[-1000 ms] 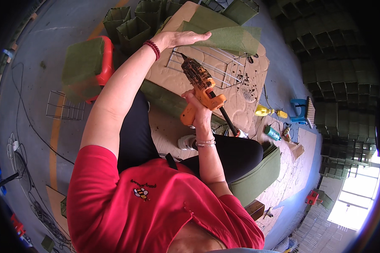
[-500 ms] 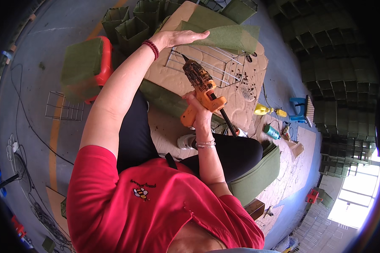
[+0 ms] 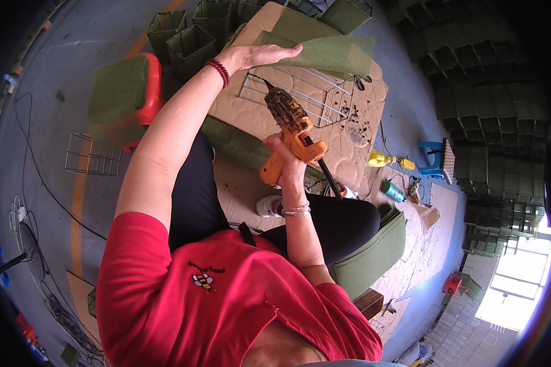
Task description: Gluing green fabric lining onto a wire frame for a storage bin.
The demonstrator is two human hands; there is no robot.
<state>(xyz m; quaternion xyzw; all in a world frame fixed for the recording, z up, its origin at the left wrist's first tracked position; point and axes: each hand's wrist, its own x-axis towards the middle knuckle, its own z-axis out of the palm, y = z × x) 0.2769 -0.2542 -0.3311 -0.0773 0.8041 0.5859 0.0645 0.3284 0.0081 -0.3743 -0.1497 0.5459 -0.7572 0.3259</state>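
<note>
My right hand is wrapped round the handle of an orange hot glue gun. Dark residue crusts the gun's front, and a black glue stick juts from its back. The nozzle points up-left, close to the near-left part of a wire frame lying on a cardboard-topped work surface. My left hand reaches over the far side of the frame, fingers stretched out flat against a green, sheer fabric sheet. The sheet rises over the frame's far edge; its hidden underside shows no clear attachment.
Green fabric boxes stand beyond the work surface, and many more are stacked at right. On my left are a red stool draped in green fabric and another wire frame. A blue stool and yellow bottle lie right.
Almost nothing differs. The glue gun and my hands have shifted only very slightly, and the green sheet's right edge has moved a little to the left.
</note>
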